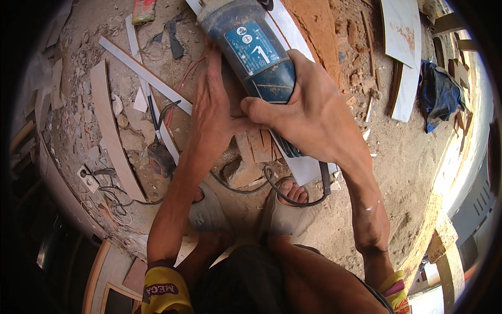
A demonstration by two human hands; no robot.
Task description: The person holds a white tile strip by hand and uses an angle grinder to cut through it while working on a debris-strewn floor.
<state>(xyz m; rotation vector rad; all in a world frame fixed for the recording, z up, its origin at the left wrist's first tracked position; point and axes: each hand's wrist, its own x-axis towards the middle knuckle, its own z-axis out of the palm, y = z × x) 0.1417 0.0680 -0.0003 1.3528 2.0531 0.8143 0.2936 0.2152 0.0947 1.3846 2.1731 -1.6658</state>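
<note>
"At the far middle, over the rubble, is the power tool (261, 63), dark-bodied with a blue label. How are the hands on it?"

"The right hand (316, 104) is clamped around its near end from the right, thumb reaching across. The left hand (212, 99) lies along the left side, fingers stretched and close together; I can't tell how much weight it bears."

"How would you expect it to handle?"

"Heavy and stiff, I'd say, with a hard casing that could slip in dusty palms. The near end looks right for one hand, the thicker body for the other. Its far end runs out of view, so I can't judge that."

"And edges?"

"A white strip (306, 170) slants beneath it, beside some bricks (256, 146), with a reddish slab (314, 31) to the far right. On the left, a narrow strip (146, 76) and a curved board (112, 125) have corners that could snag."

"Where's the room?"

"Mostly right, where dusty ground (402, 178) stretches near of the white panels (400, 31). Mind the black cable (326, 180): it loops past the right shoe (282, 217) and might catch."
</note>
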